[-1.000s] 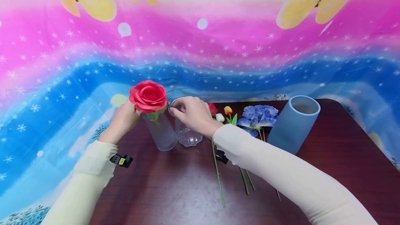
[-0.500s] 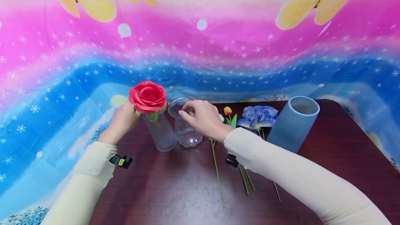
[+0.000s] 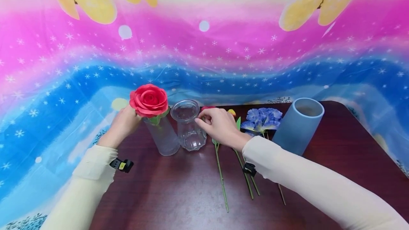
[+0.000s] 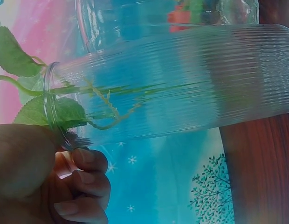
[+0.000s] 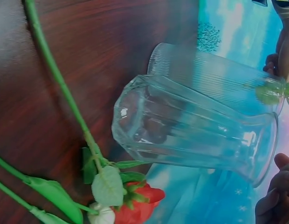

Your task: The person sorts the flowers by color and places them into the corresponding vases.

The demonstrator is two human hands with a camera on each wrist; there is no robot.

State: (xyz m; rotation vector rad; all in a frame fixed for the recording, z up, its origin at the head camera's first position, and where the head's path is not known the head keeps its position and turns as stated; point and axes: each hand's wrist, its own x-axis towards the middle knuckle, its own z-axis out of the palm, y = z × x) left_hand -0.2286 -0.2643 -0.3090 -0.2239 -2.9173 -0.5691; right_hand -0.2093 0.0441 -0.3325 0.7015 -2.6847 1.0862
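Note:
My left hand [image 3: 120, 126] grips the rim of a ribbed clear vase [image 4: 182, 88], thumb on one side and curled fingers at the other. A large red rose [image 3: 148, 99] stands in it, its green stem and leaves showing through the glass. Right beside it stands a faceted clear glass vase [image 3: 192, 136] with a flared rim and nothing inside. My right hand [image 3: 222, 125] hovers just right of that rim, fingers loosely bent and holding nothing. In the right wrist view its fingers [image 5: 272, 198] are apart from the glass.
Behind and below my right hand lie a second red rose [image 5: 137, 203], a white bud [image 5: 103, 214], an orange-yellow tulip [image 3: 232, 112] and a blue flower [image 3: 262, 119]. A blue vase [image 3: 298, 129] stands at right on the dark wooden table [image 3: 166, 194]. A printed cloth [image 3: 204, 56] hangs behind.
My right hand has left the rim of the faceted vase and drawn off to the right and slightly down. The left hand and the ribbed vase have stayed in place.

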